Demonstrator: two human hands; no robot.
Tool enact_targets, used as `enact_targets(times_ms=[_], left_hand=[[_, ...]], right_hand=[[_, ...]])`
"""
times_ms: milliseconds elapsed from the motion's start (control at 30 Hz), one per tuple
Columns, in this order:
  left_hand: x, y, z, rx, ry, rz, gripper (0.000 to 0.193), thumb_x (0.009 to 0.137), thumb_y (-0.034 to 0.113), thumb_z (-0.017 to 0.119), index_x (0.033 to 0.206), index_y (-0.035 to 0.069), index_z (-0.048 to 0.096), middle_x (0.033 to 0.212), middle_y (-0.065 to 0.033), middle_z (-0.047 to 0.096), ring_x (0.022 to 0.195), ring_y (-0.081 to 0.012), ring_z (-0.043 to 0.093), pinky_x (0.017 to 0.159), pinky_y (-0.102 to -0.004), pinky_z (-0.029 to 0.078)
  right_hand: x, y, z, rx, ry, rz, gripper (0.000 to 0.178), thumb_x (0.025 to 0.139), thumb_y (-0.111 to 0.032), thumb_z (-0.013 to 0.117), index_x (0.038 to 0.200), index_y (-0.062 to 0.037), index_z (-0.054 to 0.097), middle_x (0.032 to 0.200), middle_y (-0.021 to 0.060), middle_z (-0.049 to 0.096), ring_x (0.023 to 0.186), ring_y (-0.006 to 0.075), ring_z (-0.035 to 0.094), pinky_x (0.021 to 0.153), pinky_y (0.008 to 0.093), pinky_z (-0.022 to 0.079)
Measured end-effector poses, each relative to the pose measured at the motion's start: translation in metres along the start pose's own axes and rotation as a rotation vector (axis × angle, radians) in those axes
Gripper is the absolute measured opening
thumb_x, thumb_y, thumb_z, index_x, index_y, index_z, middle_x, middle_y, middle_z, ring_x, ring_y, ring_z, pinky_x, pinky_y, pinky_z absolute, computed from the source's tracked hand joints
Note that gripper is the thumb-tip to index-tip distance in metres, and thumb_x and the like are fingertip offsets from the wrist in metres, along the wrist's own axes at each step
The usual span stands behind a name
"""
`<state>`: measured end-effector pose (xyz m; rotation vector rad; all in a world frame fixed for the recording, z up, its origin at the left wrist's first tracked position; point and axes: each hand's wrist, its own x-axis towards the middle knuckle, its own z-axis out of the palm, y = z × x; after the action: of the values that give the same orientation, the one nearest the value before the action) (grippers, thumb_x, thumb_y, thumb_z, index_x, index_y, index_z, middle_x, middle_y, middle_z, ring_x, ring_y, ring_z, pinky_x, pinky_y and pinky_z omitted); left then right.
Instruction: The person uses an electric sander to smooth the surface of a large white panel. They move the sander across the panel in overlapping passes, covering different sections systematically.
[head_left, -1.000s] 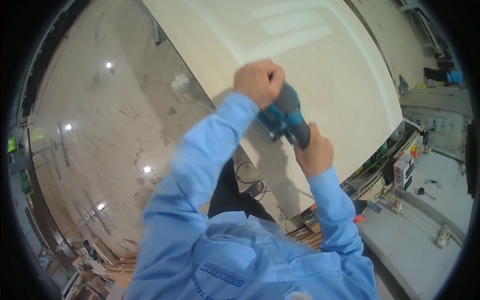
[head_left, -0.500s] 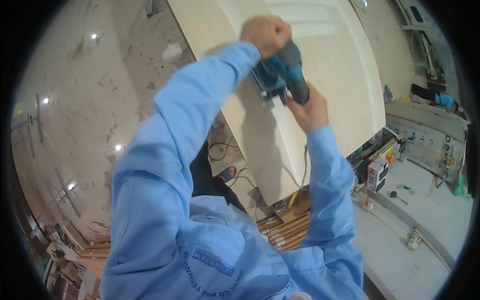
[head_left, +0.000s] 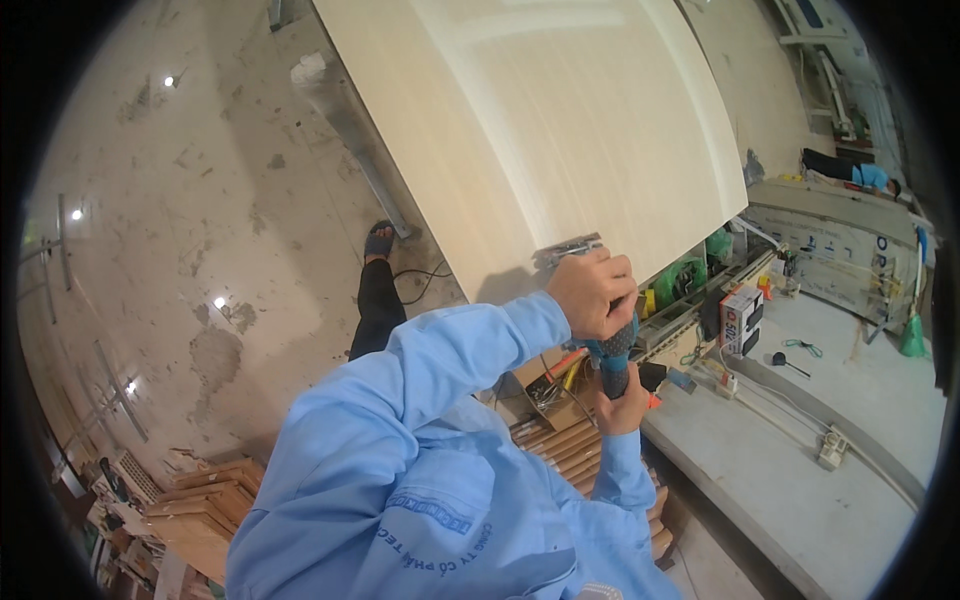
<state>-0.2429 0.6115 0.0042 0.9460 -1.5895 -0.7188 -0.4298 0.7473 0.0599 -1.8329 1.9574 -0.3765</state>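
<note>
A teal and black power sander (head_left: 615,342) is held in both my hands at the near edge of a large pale wooden panel (head_left: 590,150). My left hand (head_left: 595,293) is closed over the front of the sander, hiding much of its body. Around the rear handle my right hand (head_left: 623,403) is wrapped, close to my body. The sander's metal front end lies over the panel's near end; whether its base presses flat I cannot see. Pale streaks run along the panel's surface.
Below the panel is a cardboard box (head_left: 568,415) of tools, beside brown stacked strips (head_left: 565,452). A grey worktop (head_left: 800,430) on the right carries a small box (head_left: 740,318) and cables. Another person (head_left: 860,172) is far right. A metal bar (head_left: 365,155) lies left of the panel.
Both hands have drawn the sander from the middle of the panel back toward my body, to its near edge. My foot now shows further forward, at the panel's left side.
</note>
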Motion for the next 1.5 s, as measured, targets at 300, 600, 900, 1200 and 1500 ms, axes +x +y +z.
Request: enact_targets(times_ms=[300,600,900,1200,1500], left_hand=[[0.052,-0.057,-0.068,-0.001,0.139,0.016,0.006,0.082,0.016,0.067,0.081,0.011,0.071,0.088,-0.0039,0.068,0.077,-0.0272,0.065,0.067,-0.0395,0.056],[0.179,-0.209,-0.25,0.048,0.218,0.056,0.025,0.096,0.028,0.058,0.09,0.008,0.073,0.087,-0.0103,0.072,0.079,-0.0278,0.07,0.073,-0.0377,0.056],[0.297,-0.29,-0.352,0.091,0.264,-0.096,0.042,0.094,0.037,0.056,0.084,0.002,0.078,0.079,-0.0123,0.076,0.074,-0.0208,0.071,0.072,-0.035,0.056],[0.118,-0.122,-0.14,0.194,0.08,-0.257,0.025,0.088,0.032,0.062,0.081,0.011,0.075,0.089,-0.0152,0.074,0.081,-0.0385,0.071,0.074,-0.0479,0.056],[-0.06,0.048,-0.072,0.1,-0.006,-0.172,0.01,0.077,0.017,0.069,0.072,0.012,0.061,0.083,-0.0035,0.062,0.073,-0.0253,0.061,0.059,-0.0383,0.052]], right_hand=[[0.088,-0.059,0.026,-0.1,-0.018,-0.096,0.028,0.085,-0.011,0.077,0.109,-0.0073,0.063,0.079,0.0214,0.069,0.075,0.0439,0.072,0.065,0.0446,0.056],[0.279,-0.239,0.106,-0.175,0.0,-0.331,0.025,0.088,-0.018,0.074,0.105,-0.0068,0.06,0.077,0.0247,0.068,0.072,0.0491,0.067,0.063,0.053,0.052],[0.43,-0.313,0.15,-0.202,0.031,-0.463,0.04,0.081,-0.033,0.077,0.102,0.0014,0.071,0.085,0.0207,0.074,0.081,0.0422,0.071,0.075,0.0475,0.056],[0.186,-0.119,0.06,0.172,-0.162,-0.204,0.033,0.084,-0.022,0.083,0.103,-0.0002,0.066,0.086,0.0227,0.073,0.08,0.0375,0.074,0.071,0.0422,0.056],[-0.052,-0.037,0.016,0.161,-0.315,0.012,0.042,0.086,-0.023,0.084,0.114,-0.0019,0.061,0.086,0.0209,0.072,0.079,0.0383,0.075,0.07,0.0408,0.057]])
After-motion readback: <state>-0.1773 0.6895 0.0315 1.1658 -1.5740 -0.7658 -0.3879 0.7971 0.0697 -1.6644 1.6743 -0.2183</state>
